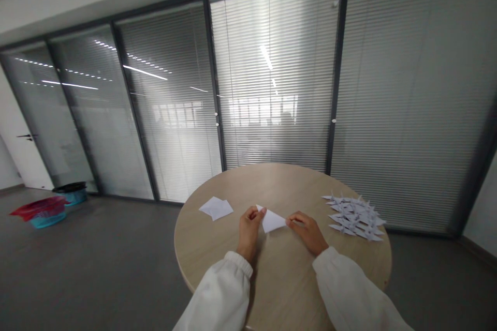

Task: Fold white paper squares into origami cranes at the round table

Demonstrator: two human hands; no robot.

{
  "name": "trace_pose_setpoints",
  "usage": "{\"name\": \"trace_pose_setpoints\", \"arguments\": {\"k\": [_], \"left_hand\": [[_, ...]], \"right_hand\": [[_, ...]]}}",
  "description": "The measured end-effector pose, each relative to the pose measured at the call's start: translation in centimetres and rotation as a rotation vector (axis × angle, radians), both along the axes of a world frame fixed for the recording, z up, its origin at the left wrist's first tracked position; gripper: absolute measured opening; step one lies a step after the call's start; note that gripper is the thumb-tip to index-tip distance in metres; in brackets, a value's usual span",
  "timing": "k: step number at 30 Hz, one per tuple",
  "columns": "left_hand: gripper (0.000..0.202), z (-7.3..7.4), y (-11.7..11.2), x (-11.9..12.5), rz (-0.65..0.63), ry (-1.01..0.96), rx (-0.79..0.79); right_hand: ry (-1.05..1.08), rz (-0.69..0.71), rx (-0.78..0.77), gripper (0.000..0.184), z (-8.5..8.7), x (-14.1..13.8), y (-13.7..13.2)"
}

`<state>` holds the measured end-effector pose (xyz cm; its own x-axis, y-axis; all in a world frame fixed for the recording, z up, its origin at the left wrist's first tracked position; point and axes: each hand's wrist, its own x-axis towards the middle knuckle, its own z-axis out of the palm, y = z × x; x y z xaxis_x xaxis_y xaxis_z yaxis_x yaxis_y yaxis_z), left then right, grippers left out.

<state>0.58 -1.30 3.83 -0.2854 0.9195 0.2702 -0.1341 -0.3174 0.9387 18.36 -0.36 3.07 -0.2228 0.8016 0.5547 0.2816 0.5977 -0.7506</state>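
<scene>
White folded paper triangle (273, 221), lower centre, on the round pale-wood surface (283, 279), with the fingers of the left hand (250, 225) and right hand (307, 230) pinching its opposite corners. Right: heap of finished folded white paper pieces (355, 216). Left: few flat white sheets (216, 208), judged still unfolded. Far left, two teal tubs (48, 214) on the floor, one red-lined, contents unclear.

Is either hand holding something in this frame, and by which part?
Yes, both hold one folded white paper triangle. The left hand pinches its left corner, and the right hand pinches its right tip.
</scene>
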Motion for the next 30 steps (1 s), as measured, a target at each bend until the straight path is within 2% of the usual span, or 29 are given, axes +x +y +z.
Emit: {"name": "trace_pose_setpoints", "arguments": {"k": [6,10,12,14,17,21,26,30], "left_hand": [[0.034,-0.3,0.2,-0.4,0.047,-0.005,0.025],[0.035,-0.6,0.5,-1.2,0.215,0.003,0.053],[0.035,-0.8,0.6,-1.4,0.23,-0.002,0.053],[0.034,-1.1,0.6,-1.3,0.175,-0.004,0.029],[0.036,-1.5,0.7,-0.9,0.085,0.007,-0.027],[0.042,-1.7,0.6,-0.5,-0.049,-0.014,-0.098],[0.045,-1.3,-0.1,-0.1,-0.211,-0.049,-0.122],[0.043,-0.9,-0.5,0.1,-0.292,-0.068,-0.11]], "right_hand": [[-0.007,0.031,-0.01,0.019,0.2,0.0,-0.2],[0.046,-0.018,-0.057,0.02,0.0,0.3,0.1],[0.071,-0.047,-0.07,0.021,-0.2,0.4,0.3],[0.072,-0.054,-0.018,0.02,-0.3,0.4,0.4],[0.04,-0.044,0.145,0.019,-0.3,0.0,0.2],[-0.107,0.044,0.283,0.03,-0.4,-0.7,-0.3],[-0.246,0.089,0.332,0.04,-1.1,-1.3,-0.2],[-0.247,0.068,0.316,0.034,-1.2,-1.3,0.0]]}}
